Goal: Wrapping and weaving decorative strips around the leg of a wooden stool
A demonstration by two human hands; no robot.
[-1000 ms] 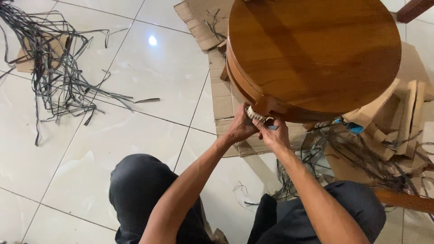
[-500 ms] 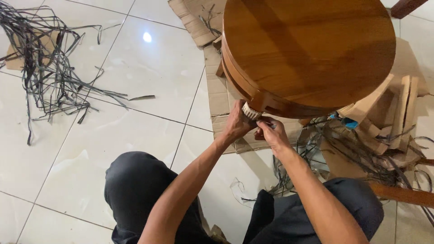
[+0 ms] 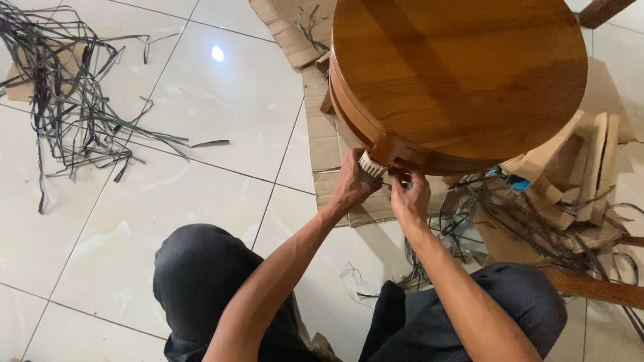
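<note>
A: Okay, what moved since the earlier frames?

B: Little. Both hands sit at the near edge of the round wooden table (image 3: 459, 74), same spot as a second ago. The pale ribbed roll (image 3: 371, 165) showed as a small bundle between the hands back then; now it pokes out more plainly above the left hand, right under the rim by the table's leg joint.

A: Left hand state?

B: Left hand (image 3: 352, 186) is curled closed around the roll, fingers wrapped, thumb side up against the wood.

A: Right?

B: Right hand (image 3: 410, 201) has fingertips pinched together at the rim just beside the roll. Whether it grips a strand or only presses the wood, I cannot tell, too small.

A: So what does it mean?

B: My guess: the work stays at one spot on the rim, hands only re-seated, no real progress visible.

A: Surroundings?

B: Flattened cardboard (image 3: 322, 141) under the table, dark strips pile (image 3: 64, 100) far left on the white tile floor (image 3: 221, 100), wood offcuts (image 3: 590, 167) and more dark strands at right. Person's knees in dark trousers at the bottom
</note>
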